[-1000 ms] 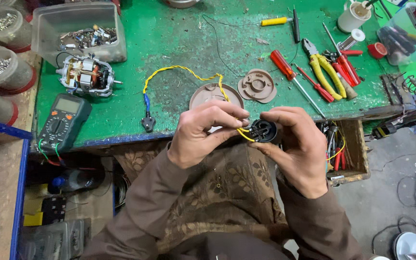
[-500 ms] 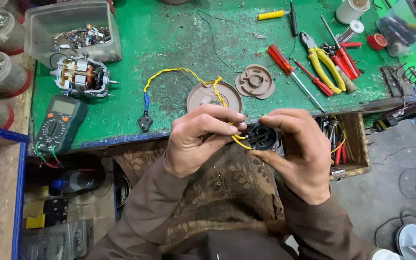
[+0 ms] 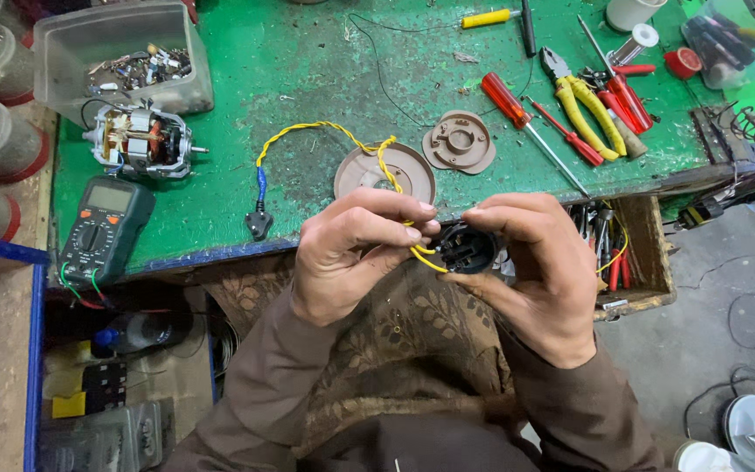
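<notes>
Bright even daylight, soft shadows, sharp focus, slight edge distortion.

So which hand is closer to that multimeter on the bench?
Left. The left hand sits to the right of the multimeter, pinching the yellow twisted wire. The right hand is farther right, holding the black round part.

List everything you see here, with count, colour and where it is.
black round part: one, black, held in the right hand
yellow wire: one, twisted yellow, from the bench to the hands
black plug: one, near bench edge
brown discs: two, mid bench
motor: one, metal, bench left
meter: one, dark green, bench left corner
clear tub: one, holding small parts, top left
red screwdrivers: two, right of discs
yellow pliers: one, bench right
bench: green top
left hand: pinching the wire
right hand: gripping the part
</notes>
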